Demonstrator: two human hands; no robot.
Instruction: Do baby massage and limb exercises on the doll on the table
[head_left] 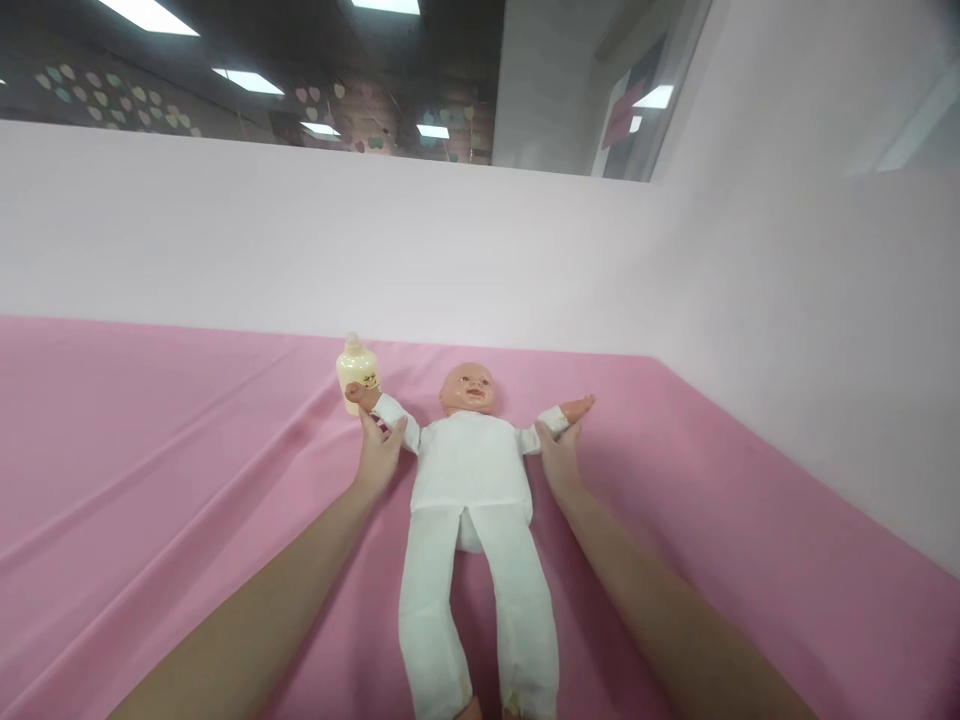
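A baby doll (472, 465) with a white cloth body lies on its back, head away from me and both arms spread wide. My left hand (379, 455) is closed around the doll's arm on the left, thumb on the sleeve. On the other side my right hand (559, 457) grips the opposite arm in the same way. Just behind the doll's left-side hand stands a pale yellow bottle (358, 368) with a rounded top, partly covered by that hand. The doll's feet are cut off by the lower edge of the view.
A pink cloth (187, 480) with folds at the left covers the surface under the doll. White walls (337, 235) rise behind and at the right. Above the back wall, a window (420, 90) shows ceiling lights and heart-shaped decorations.
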